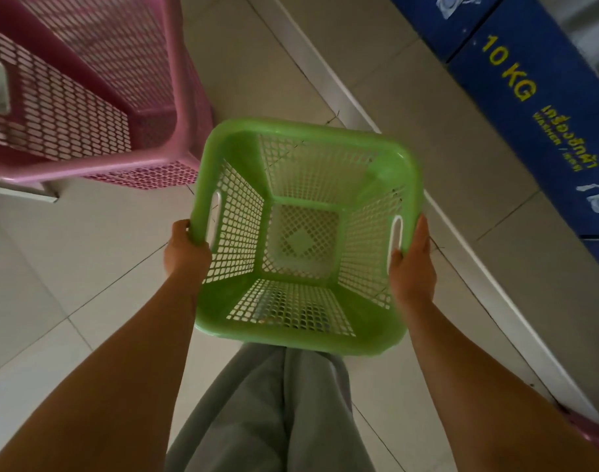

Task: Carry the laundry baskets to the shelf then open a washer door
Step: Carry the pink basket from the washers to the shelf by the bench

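We held the empty green basket (305,233) above the floor (87,267), left hand (186,248) and right hand (412,264) clamped on opposite rims; the pink basket (87,97) stood ahead-left, nearer our left hand.

One head-worn wide-angle view looks steeply down, close over the green basket (305,233) and tiled floor (87,267).

The blue panel (536,107) at the right carries yellow "10 KG"; the smaller yellow lines beneath it are too blurred to read.
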A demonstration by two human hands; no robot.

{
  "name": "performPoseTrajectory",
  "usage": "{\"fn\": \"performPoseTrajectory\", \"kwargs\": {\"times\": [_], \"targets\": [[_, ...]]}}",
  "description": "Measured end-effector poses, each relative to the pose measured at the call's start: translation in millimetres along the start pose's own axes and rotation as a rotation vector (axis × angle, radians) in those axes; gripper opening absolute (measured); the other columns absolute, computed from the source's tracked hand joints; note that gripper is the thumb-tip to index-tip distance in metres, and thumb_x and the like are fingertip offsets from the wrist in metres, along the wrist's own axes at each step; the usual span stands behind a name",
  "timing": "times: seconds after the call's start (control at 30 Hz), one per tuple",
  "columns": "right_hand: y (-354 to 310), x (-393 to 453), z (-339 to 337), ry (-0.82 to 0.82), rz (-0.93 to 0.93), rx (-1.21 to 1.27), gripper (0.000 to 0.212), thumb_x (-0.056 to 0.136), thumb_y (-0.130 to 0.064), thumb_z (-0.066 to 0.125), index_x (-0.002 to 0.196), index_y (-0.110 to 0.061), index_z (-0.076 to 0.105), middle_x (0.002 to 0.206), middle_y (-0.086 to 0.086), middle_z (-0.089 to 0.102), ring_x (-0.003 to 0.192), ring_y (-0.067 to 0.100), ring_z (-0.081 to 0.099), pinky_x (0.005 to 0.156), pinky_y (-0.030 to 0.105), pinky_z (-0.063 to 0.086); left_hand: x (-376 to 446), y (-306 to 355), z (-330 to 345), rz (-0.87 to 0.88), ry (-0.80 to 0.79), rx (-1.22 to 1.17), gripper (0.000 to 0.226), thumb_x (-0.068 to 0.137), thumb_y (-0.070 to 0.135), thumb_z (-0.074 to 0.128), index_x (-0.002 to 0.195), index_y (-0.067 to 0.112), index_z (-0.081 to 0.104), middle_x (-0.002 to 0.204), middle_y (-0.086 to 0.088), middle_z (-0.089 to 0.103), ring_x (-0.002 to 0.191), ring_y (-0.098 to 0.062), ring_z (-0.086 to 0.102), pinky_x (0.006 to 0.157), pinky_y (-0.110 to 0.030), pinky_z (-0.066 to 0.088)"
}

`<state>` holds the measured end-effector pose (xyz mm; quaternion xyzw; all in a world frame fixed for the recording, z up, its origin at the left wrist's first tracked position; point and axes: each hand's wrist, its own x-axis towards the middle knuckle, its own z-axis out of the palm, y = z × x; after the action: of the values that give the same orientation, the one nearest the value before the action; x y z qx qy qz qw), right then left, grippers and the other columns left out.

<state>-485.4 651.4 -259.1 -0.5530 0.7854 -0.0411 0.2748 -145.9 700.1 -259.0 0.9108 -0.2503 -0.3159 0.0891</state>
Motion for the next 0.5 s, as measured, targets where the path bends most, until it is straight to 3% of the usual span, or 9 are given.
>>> {"fn": "performPoseTrajectory", "kwargs": {"times": [0.13,0.27,0.4,0.5], "targets": [[9.3,-5.1,17.2,-0.066,0.028,-0.063,0.070,0.097,-0.009,0.039,0.154,-0.019,-0.002,0.162,0.007,0.007,0.129,0.040,0.047,0.097,0.047,0.046,-5.8,-15.5,9.2,0.015,-0.049,0.007,0.051,0.086,0.014,0.053,0.136,0.023,0.042,0.115,-0.010,0.066,0.096,-0.035,0.063,0.080,-0.043,0.053],[12.3,-20.7,19.7,-0.083,-0.035,-0.159,0.070,0.098,-0.019,0.042,0.153,-0.011,0.000,0.160,0.020,0.006,0.134,0.042,0.039,0.102,0.048,0.044,-19.8,-11.1,4.7,0.044,-0.126,0.025,0.071,0.086,0.027,0.060,0.147,0.018,0.025,0.136,-0.010,0.052,0.114,-0.035,0.057,0.090,-0.051,0.050],[3.8,-38.2,7.9,-0.113,-0.123,-0.260,0.066,0.099,-0.028,0.040,0.154,-0.014,0.005,0.158,0.022,0.016,0.141,0.039,0.029,0.106,0.050,0.039,-36.7,-9.6,-3.8,0.112,-0.143,0.057,0.064,0.088,0.032,0.059,0.142,0.013,0.031,0.140,-0.013,0.047,0.118,-0.034,0.056,0.093,-0.050,0.050],[-10.4,-54.3,-4.3,-0.131,-0.210,-0.301,0.067,0.099,-0.032,0.037,0.154,-0.015,0.003,0.158,0.018,0.019,0.139,0.036,0.034,0.104,0.049,0.042,-55.6,-8.5,-15.7,0.159,-0.167,0.068,0.054,0.093,0.030,0.054,0.140,0.012,0.035,0.136,-0.013,0.051,0.116,-0.033,0.056,0.090,-0.044,0.047]]}}
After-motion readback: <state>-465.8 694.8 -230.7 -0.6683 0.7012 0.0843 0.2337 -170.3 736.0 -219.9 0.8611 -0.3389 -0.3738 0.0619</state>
